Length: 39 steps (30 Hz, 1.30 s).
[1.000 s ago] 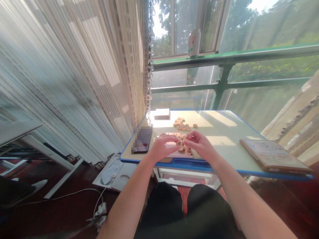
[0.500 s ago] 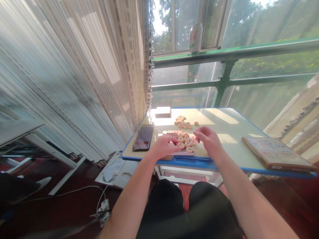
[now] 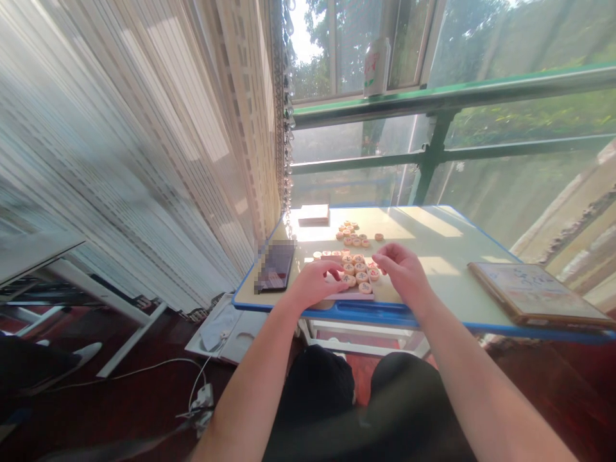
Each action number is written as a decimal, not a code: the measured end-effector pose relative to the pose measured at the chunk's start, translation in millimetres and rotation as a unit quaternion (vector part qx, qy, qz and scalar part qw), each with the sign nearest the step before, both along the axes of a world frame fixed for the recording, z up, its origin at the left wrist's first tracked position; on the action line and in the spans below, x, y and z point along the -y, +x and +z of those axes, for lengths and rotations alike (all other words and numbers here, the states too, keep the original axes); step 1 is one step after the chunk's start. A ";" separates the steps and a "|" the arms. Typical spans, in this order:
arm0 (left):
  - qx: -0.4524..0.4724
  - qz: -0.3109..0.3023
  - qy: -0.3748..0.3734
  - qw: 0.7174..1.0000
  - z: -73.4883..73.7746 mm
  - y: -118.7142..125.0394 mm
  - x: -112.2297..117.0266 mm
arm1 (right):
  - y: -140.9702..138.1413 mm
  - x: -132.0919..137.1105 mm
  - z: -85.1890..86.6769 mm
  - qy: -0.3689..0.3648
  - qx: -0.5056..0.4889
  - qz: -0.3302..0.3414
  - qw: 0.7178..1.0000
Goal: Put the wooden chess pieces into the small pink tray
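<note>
Several round wooden chess pieces (image 3: 360, 272) lie packed together on a flat pale tray (image 3: 362, 296) at the near edge of the blue-rimmed table (image 3: 433, 240). My left hand (image 3: 314, 283) rests on the tray's left part, fingers curled down against the leftmost pieces; what they grip is hidden. My right hand (image 3: 405, 272) hovers just right of the pieces, fingers loosely bent and apart, fingertips near the top right piece. A second loose group of pieces (image 3: 354, 235) lies farther back on the table.
A dark phone (image 3: 275, 265) lies at the table's left edge. A small flat box (image 3: 314, 213) sits at the back left. A wooden framed board (image 3: 534, 292) lies at the right. A can (image 3: 376, 65) stands on the window ledge. Curtains hang left; cables lie on the floor.
A second ago both hands were pinched together over the pieces on the tray. They have since drawn apart, the right hand moving to the right and opening. The view has shifted slightly.
</note>
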<state>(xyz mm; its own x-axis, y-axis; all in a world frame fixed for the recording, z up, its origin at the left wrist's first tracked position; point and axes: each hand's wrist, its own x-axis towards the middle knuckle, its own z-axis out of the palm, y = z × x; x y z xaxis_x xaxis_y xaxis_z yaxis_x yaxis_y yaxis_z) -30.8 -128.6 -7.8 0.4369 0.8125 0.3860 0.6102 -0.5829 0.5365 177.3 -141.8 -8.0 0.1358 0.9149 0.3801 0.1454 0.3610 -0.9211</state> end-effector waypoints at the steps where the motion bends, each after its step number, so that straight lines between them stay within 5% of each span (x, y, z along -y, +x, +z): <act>1: 0.003 -0.001 -0.001 1.000 -0.2 0.1 -0.1 | 0.0 0.3 0.3 -0.002 0.005 -0.004 1.000; 12: -0.028 0.010 -0.010 0.999 3.1 -1.2 2.3 | -0.1 0.9 -0.2 -0.004 0.033 -0.020 0.999; 19: -0.003 -0.035 -0.027 0.999 0.9 -1.7 -1.0 | 0.8 0.6 -0.9 -0.015 0.055 -0.031 0.998; 39: -0.025 0.000 -0.002 1.000 2.5 0.6 1.1 | 1.6 -1.3 -2.6 -0.014 0.077 -0.042 0.996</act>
<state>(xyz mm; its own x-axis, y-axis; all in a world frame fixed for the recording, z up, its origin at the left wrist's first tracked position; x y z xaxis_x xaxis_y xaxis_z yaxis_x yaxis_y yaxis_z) -30.2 -129.8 -5.3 0.4559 0.8140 0.3600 0.6363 -0.5809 0.5077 179.0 -140.5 -10.6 0.1551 0.9135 0.3761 0.3148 0.3152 -0.8953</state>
